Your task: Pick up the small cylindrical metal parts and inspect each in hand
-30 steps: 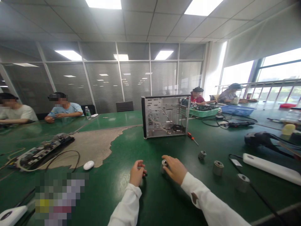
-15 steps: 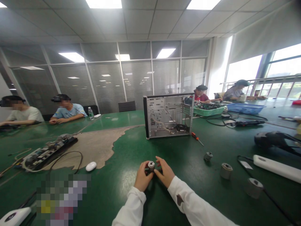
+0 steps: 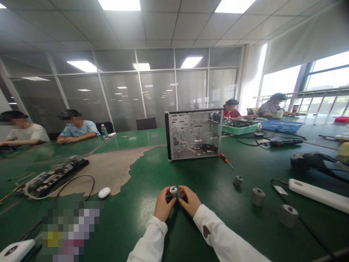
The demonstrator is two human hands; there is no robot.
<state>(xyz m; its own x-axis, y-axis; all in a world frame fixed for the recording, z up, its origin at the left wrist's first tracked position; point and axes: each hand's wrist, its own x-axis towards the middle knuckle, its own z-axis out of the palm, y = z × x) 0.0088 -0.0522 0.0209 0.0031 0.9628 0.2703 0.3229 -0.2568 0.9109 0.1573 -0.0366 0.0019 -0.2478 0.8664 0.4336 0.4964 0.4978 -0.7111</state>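
Observation:
A small silver metal cylinder [image 3: 173,191] stands upright over the green table, its round end facing up. My left hand [image 3: 164,205] grips it from the left between thumb and fingers. Just right of the cylinder, my right hand [image 3: 190,201] is curved with its thumb and fingers apart and nothing visible between them. Further right on the table are three more metal cylinders: a small one [image 3: 238,181], a larger one [image 3: 258,197] and the nearest one [image 3: 289,215].
An open computer case [image 3: 195,135] stands ahead, with a screwdriver [image 3: 227,161] beside it. A circuit assembly [image 3: 56,175] and white mouse [image 3: 104,193] lie left. Green [image 3: 240,128] and blue [image 3: 281,126] baskets, cables and a white power strip [image 3: 317,194] are right. Several people sit around.
My right hand's fingers have curled inward a little beside the cylinder. The view has shifted slightly, so the table objects appear a bit further left.

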